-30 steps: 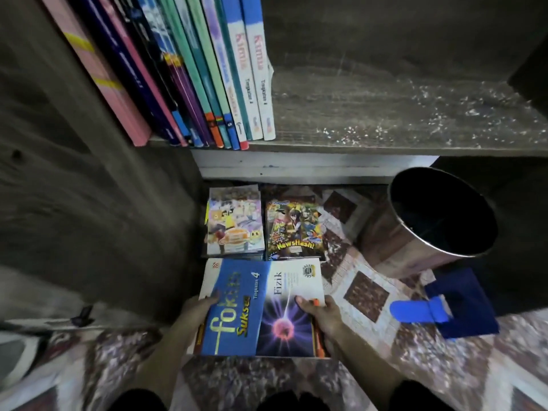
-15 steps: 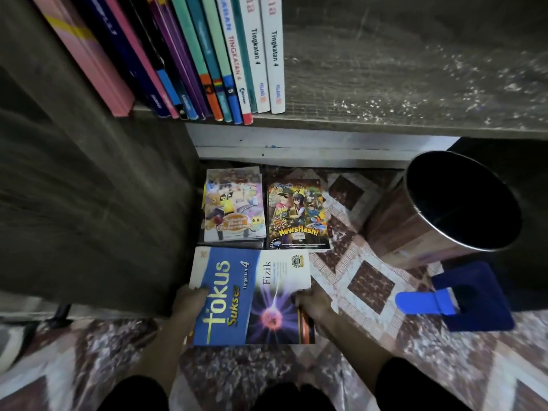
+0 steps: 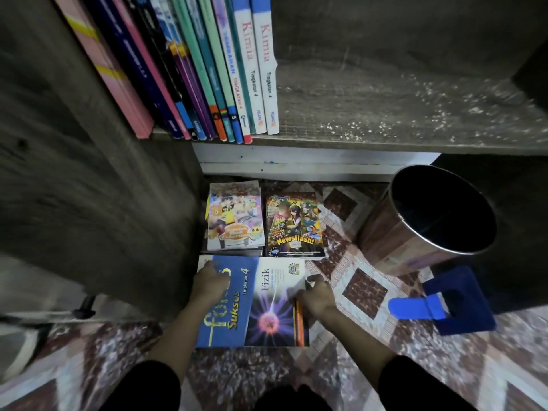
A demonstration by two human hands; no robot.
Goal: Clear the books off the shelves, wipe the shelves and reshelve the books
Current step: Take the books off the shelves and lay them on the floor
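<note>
A blue "Fokus Sukses Fizik" book point(image 3: 261, 304) lies on top of a small stack on the patterned floor, below the shelf. My left hand point(image 3: 212, 281) rests flat on its cover near the top left corner. My right hand point(image 3: 317, 298) grips the stack's right edge, where orange spines show underneath. Two stacks of comics point(image 3: 235, 216) point(image 3: 293, 225) lie just beyond, against the shelf base. On the left of the wooden shelf point(image 3: 385, 114) several upright books point(image 3: 207, 69) stand leaning; its right part is bare and speckled with dust.
A metal waste bin point(image 3: 439, 215) stands on the floor to the right of the comics. A blue dustpan point(image 3: 453, 301) lies in front of it. The bookcase's dark side panel point(image 3: 89, 188) rises at the left.
My left hand has moved from the book's left edge onto its cover. My right hand stays at the right edge. The view has shifted slightly.
</note>
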